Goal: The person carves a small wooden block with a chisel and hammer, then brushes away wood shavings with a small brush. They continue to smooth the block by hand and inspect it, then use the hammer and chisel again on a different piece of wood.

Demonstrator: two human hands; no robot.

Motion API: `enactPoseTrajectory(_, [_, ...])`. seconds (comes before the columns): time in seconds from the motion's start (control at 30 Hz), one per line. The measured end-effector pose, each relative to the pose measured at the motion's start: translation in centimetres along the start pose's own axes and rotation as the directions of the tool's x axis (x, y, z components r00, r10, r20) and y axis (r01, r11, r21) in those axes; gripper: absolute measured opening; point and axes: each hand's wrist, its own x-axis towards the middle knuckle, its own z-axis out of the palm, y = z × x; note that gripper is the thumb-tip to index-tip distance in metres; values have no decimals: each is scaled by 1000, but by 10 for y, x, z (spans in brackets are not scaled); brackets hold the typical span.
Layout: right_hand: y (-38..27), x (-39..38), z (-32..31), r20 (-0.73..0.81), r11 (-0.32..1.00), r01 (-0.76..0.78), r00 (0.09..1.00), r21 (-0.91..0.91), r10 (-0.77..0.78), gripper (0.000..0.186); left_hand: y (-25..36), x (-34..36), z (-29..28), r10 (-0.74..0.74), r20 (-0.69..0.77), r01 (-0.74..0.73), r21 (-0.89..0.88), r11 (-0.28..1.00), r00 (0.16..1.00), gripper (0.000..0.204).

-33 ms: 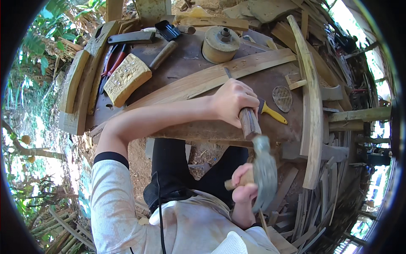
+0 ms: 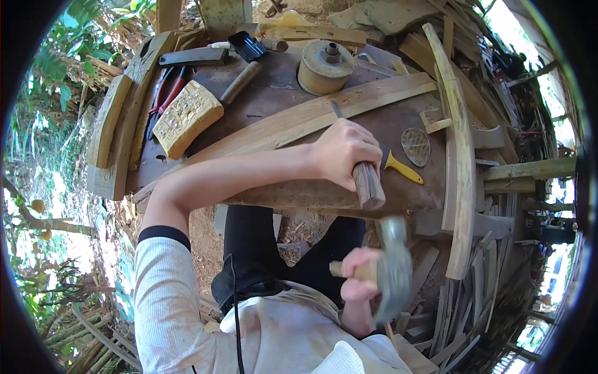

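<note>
My left hand [image 2: 349, 149] is closed round the wooden handle of a chisel [image 2: 369, 188]. Its narrow metal blade runs away from me and its tip meets a long curved plank [image 2: 268, 134] lying across the workbench. In my closed right hand [image 2: 360, 274] is a hammer [image 2: 395, 271], its metal head smeared by motion. The hammer's face is a short gap nearer me than the butt of the chisel handle. Right beside my left hand lies a tool with a yellow handle [image 2: 405, 169], its blade partly hidden.
On the workbench [image 2: 261, 100] are a carved wood block [image 2: 187, 118], red-handled pliers [image 2: 171, 90], a wooden mallet-like handle [image 2: 242, 82], a round wooden piece with a metal hub [image 2: 325, 67] and an oval mesh piece [image 2: 416, 147]. Long wood strips [image 2: 461, 187] line the right side.
The hammer's head has come away from the butt of the chisel handle, back toward me. My left hand and the chisel stay in place.
</note>
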Motion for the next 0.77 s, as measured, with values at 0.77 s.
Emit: enactPoseTrajectory(0.77, [-42, 4, -10, -6, 932, 284, 957, 226, -290, 80, 9, 5, -5, -81, 10, 81, -35, 996, 997, 21])
